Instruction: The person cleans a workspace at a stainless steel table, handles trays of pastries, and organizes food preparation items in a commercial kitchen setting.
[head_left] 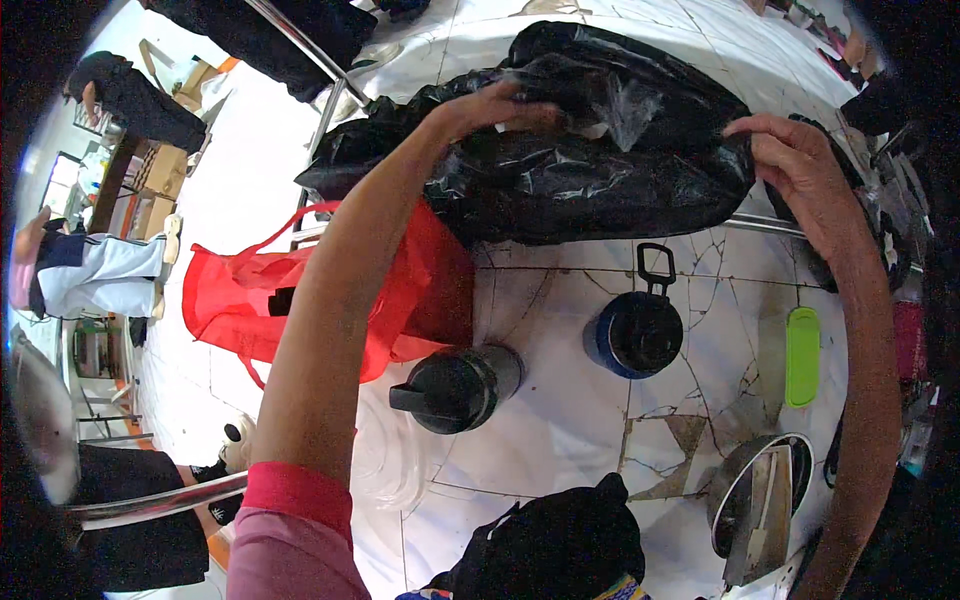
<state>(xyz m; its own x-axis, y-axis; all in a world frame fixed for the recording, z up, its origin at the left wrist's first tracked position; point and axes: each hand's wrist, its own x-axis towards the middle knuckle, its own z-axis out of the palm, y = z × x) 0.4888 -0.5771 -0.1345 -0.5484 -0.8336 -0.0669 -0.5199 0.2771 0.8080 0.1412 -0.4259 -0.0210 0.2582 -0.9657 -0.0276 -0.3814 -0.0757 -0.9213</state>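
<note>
Crosswise ahead of the person lies a black plastic bag (600, 190), its long axis running left to right, so that both forearms reach up toward it from below rather than along it. Nearest its right end is the right hand (795, 165), narrowed, thumb and forefinger at the bag's edge in what looks like a pinch. The left hand (510, 110) is over the bag's upper middle, fingers stretched out to the right; whether they grip any of the film I cannot tell. A good stretch of bag lies between the two hands, and its left end reaches out past the left hand. Metal tubing (765, 224) shows by the right end. Nearer the person are a red bag (435, 285), left, and two black-lidded bottles, one grey (505, 372), one dark blue (604, 350), on the cracked tile floor (555, 320)
</note>
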